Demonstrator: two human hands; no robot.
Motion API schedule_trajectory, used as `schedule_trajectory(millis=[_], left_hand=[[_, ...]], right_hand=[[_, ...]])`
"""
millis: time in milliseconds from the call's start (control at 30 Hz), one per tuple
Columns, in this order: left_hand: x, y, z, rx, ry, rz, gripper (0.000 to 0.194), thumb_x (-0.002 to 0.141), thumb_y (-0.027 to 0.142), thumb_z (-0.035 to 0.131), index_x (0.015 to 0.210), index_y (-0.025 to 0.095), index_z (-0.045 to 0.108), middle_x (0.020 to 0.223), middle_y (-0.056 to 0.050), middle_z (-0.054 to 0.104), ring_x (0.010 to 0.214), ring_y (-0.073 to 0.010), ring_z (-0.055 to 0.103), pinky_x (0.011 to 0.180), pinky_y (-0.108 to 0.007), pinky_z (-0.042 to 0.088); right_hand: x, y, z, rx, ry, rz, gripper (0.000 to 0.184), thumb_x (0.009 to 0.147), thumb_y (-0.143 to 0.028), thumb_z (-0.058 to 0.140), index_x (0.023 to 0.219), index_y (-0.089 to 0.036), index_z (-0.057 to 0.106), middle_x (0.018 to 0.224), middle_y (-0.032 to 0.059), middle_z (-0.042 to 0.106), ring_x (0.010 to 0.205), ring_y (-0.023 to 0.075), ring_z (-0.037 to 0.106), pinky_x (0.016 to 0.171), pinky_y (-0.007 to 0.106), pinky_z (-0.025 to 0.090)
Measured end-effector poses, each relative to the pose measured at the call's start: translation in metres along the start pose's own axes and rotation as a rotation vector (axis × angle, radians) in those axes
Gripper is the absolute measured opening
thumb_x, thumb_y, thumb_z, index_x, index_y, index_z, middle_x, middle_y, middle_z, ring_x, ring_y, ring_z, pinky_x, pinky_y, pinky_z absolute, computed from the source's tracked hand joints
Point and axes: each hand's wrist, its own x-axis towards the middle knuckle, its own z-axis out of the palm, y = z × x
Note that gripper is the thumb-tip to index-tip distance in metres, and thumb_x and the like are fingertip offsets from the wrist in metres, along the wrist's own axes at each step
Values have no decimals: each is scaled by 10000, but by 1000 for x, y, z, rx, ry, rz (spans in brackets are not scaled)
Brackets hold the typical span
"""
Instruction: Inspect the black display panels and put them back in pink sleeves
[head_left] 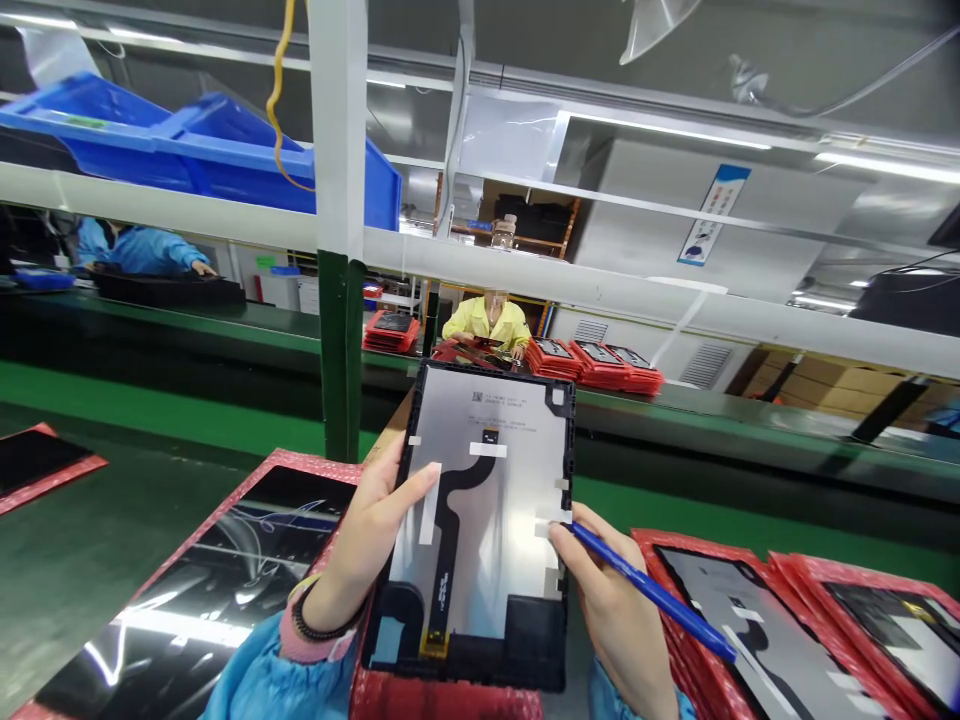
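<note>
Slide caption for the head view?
Left hand and right hand hold a display panel, the right also gripping a blue pen-like tool.

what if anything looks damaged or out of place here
Nothing clearly stands out. The held panel shows no visible break, and the dark ribbon lies along its silver back. The black screen on the left has pale streaks, but I can't tell whether they are all reflections or some are marks.

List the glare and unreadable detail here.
Head view: white streaks glare across the glossy black panel at left; head view: soft sheen on the held panel, its fine print too small to read; head view: the ceiling light at upper right looks solid white.
</note>
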Motion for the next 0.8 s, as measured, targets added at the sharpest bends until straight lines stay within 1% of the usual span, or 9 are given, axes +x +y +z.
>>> schedule_trajectory(millis=[100, 200, 267, 333, 433, 500, 633, 733, 800], left_hand=[[-2, -2, 1, 35, -25, 86, 367, 801, 322, 690, 1140, 186, 657, 1098, -58, 727, 1057, -260, 655, 941, -344, 505], [-5, -7, -1, 170, -35, 209, 327, 866, 288, 623, 1180, 198, 642, 1093, -45, 730, 994, -215, 682, 895, -296, 529], [-5, -11, -4, 344, -45, 342, 291, 890, 244, 589, 1170, 204, 655, 976, -29, 757, 863, -179, 714, 770, -232, 560], [-4, -13, -7, 530, -126, 575, 341, 889, 162, 570, 1220, 207, 636, 900, -23, 772, 770, -157, 730, 690, -191, 568], [1, -16, -9, 747, -382, 1013, 522, 877, 36, 487, 1375, 191, 512, 1081, -88, 751, 970, -198, 719, 846, -252, 574], [5, -19, -10, 864, -487, 1177, 516, 886, 27, 457, 1372, 188, 514, 1183, -118, 706, 1144, -231, 636, 967, -336, 529], [12, -27, -9, 1015, -549, 1244, 375, 916, 87, 467, 1245, 191, 616, 1181, -106, 710, 1228, -250, 569, 1046, -421, 461], [11, -27, -3, 1014, -574, 1221, 420, 887, 19, 434, 1236, 176, 608, 1201, -103, 701, 1242, -228, 561, 1086, -424, 415], [5, -22, 4, 977, -607, 1188, 372, 878, 63, 497, 1220, 156, 612, 1196, -114, 703, 1232, -239, 572, 1100, -432, 397]], right_hand=[[3, -2, 1, -35, -71, 12, 331, 748, -492, 709, 890, -194, 734, 988, 85, 751, 1016, 327, 661, 792, 361, 557], [10, 2, 1, 175, -69, 71, 434, 805, -538, 651, 1076, -202, 696, 1085, 86, 741, 1074, 304, 657, 854, 361, 554], [15, 5, 1, 361, -29, 125, 540, 856, -581, 565, 1264, -228, 590, 1053, 82, 754, 1018, 264, 694, 866, 366, 556], [17, 5, 1, 482, -10, 163, 563, 882, -579, 531, 1346, -261, 508, 945, 70, 777, 928, 232, 726, 833, 357, 569], [15, 3, 1, 627, -127, 244, 405, 824, -525, 649, 1148, -283, 653, 886, 53, 783, 807, 221, 742, 712, 329, 589], [10, 2, 0, 722, -244, 277, 383, 749, -601, 685, 950, -277, 730, 934, 58, 778, 832, 258, 736, 700, 380, 595], [3, 2, 2, 789, -381, 291, 550, 658, -775, 613, 840, -278, 765, 913, 88, 770, 1027, 345, 676, 854, 517, 551], [2, 6, 6, 827, -375, 308, 531, 636, -708, 700, 919, -263, 754, 894, 88, 767, 1051, 351, 663, 913, 536, 518], [2, 12, 7, 851, -328, 276, 557, 642, -625, 757, 1052, -251, 714, 928, 88, 764, 1037, 342, 670, 925, 537, 508]])
